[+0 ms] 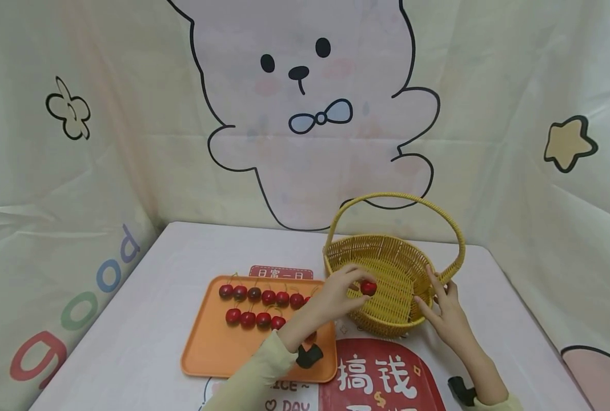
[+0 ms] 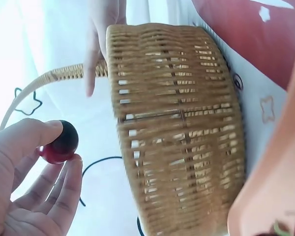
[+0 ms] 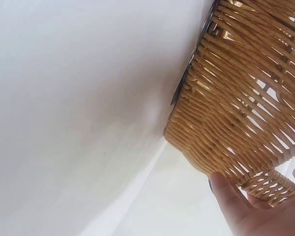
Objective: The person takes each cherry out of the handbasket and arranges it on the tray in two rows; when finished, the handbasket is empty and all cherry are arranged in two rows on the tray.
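Observation:
My left hand pinches a dark red cherry between thumb and fingertips, above the opening of a yellow woven basket. In the left wrist view the cherry hangs beside the basket's rim, apart from it. On the basket's right side, my right hand holds the rim near the foot of the tall arched handle. In the right wrist view, fingers of that hand touch the woven wall. Inside, the basket floor shows bare weave.
An orange tray lies left of the basket with two rows of cherries, partly hidden by my left forearm. A red printed patch with white characters lies in front. Behind the white table hangs a bear-printed cloth.

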Demonstrator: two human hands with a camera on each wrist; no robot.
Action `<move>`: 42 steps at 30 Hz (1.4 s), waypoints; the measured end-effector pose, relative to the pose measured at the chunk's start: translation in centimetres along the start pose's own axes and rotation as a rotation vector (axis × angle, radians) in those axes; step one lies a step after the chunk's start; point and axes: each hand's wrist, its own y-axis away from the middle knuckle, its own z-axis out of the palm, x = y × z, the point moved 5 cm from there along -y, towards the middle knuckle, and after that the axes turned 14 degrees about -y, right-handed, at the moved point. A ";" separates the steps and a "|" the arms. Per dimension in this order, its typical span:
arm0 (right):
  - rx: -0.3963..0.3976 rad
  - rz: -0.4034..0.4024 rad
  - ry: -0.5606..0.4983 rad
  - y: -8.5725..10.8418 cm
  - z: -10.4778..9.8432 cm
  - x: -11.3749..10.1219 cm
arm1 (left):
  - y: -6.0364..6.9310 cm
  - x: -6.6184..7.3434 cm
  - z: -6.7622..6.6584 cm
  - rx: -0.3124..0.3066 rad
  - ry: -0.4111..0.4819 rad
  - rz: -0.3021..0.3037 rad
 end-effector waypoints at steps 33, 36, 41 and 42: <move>-0.001 -0.017 -0.012 0.0 0.0 -0.3 | 7.1 -6.0 -5.8 0.054 -0.032 -0.155; -0.003 -0.016 -0.015 0.0 0.0 -0.3 | 7.8 -6.6 -6.3 0.044 -0.044 -0.182; 0.001 -0.023 -0.013 0.0 0.0 -0.3 | 9.0 -7.5 -7.0 0.035 -0.077 -0.225; 0.002 -0.022 -0.013 0.1 0.0 -0.3 | 9.3 -7.7 -7.1 0.035 -0.090 -0.230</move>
